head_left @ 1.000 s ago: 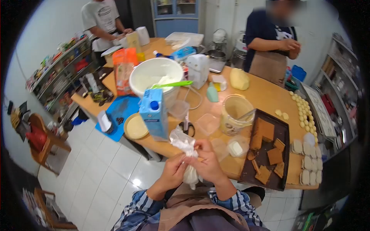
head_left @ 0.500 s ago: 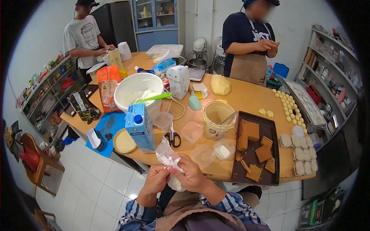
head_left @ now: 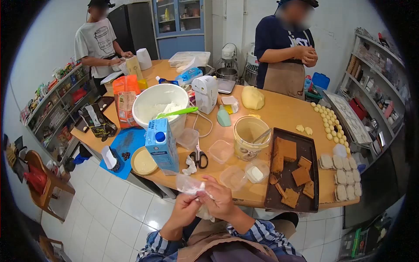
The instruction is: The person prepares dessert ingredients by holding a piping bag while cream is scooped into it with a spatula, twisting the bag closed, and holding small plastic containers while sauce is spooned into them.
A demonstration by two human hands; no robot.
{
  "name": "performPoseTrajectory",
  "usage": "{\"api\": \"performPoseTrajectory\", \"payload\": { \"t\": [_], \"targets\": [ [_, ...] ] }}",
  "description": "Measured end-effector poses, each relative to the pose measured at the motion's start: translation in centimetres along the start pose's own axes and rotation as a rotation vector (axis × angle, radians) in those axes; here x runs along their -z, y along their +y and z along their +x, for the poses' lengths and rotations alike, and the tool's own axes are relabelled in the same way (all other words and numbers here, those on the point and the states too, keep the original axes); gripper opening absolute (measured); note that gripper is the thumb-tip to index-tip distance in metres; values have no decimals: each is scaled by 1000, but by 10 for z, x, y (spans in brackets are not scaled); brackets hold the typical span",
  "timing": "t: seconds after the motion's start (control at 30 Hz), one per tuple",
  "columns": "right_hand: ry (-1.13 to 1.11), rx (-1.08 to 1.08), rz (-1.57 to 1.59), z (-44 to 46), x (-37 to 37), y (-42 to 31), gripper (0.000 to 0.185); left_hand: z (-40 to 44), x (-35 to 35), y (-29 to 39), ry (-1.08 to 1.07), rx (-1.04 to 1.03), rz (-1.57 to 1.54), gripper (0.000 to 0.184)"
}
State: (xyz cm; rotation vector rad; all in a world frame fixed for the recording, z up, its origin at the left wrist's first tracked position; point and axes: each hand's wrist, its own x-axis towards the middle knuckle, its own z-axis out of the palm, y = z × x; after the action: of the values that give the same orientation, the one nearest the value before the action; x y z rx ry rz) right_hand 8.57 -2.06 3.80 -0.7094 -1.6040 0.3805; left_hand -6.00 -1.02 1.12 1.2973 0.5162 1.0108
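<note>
Bag gathered in both hands, no tie visible

The bag (head_left: 189, 184) is held just off the table's near edge, over the person's lap. The left hand (head_left: 183, 211) pinches its gathered middle between thumb and curled fingers; the right hand (head_left: 221, 201) closes on the same spot, its fingers bent. Something pale fills the part below the hands, while the part above looks thin and loose. So filling appears done, but closing does not.

Beyond the hands, scissors (head_left: 201, 160) lie on the table beside a white scrap (head_left: 190, 166). In the tray (head_left: 307, 148), the cake (head_left: 286, 149) is cut up, with one large block left among smaller pieces. The bowl (head_left: 178, 125) has white cream left in it, under a green spatula (head_left: 176, 112). Farther off, many balls (head_left: 323, 115) are shaped, yet a big lump of dough (head_left: 252, 98) remains.

The fingers hide the bag's pinched part, and its lower end is mostly covered by the right hand. The tub (head_left: 248, 151) shows a handle, but its contents are unclear. What the right-hand co-worker (head_left: 281, 54) holds is hidden between the palms.
</note>
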Motion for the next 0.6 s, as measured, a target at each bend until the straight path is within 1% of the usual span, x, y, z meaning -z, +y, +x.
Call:
{"api": "performPoseTrajectory", "payload": {
  "t": [0.07,0.1,0.13,0.17,0.23,0.27,0.37,0.47,0.57,0.6],
  "targets": [
    [61,-83,2,-5,1,2,14,4,-14,8,38,-222,364,15],
    [47,-98,35,-7,1,5,14,7,-21,12,57,-333,544,14],
    [31,-114,68,-10,1,8,14,9,-25,15,86,-364,507,12],
    [15,-131,101,-12,1,9,15,7,-24,17,63,-286,467,12],
    [-101,-202,210,-4,9,-2,16,1,-11,22,15,-131,388,10],
    [-157,-236,264,-2,11,-6,16,-1,4,10,-93,-144,371,14],
    [-104,-459,463,-20,3,9,21,6,3,19,-168,-188,548,14],
    [-88,-247,144,-11,7,1,26,10,-6,20,-134,-248,558,13],
    [-59,-1,-175,-14,9,11,25,14,-12,24,-122,-296,568,10],
    [-36,49,-245,-14,10,10,22,13,-12,29,-133,-247,601,9]
  ]
}}
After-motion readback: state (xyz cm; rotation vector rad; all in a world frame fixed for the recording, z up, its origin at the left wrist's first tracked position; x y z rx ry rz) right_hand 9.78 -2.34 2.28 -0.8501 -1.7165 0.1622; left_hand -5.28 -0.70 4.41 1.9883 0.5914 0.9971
